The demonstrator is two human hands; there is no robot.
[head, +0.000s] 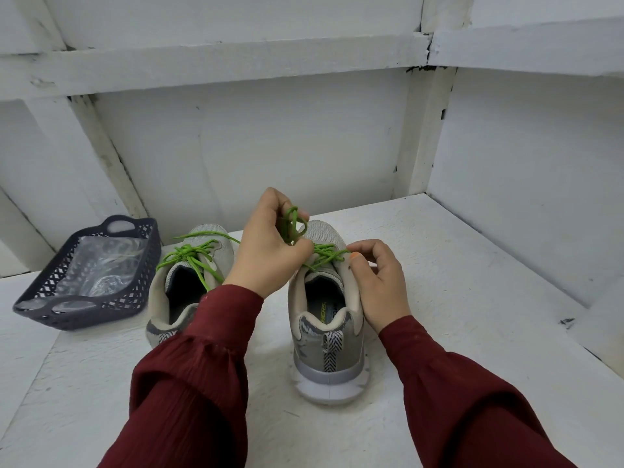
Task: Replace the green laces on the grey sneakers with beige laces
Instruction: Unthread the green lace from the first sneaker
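A grey sneaker [320, 359] stands mid-surface, heel toward the near edge. The right hand [378, 285] pinches its upper rim beside the eyelets. The left hand [270, 255] pinches a raised loop of its green lace [293, 224]. Just left, the second sneaker [158, 298] keeps a tied lace [189, 253]. At the far left edge, a dark basket [148, 265] holds clear plastic [101, 265].

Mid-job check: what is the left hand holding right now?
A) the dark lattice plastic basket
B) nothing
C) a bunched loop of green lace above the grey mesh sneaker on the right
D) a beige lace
C: the left hand grips a bunched loop of green lace just above the grey mesh sneaker on the right, while the right hand pinches the same lace near the eyelets.
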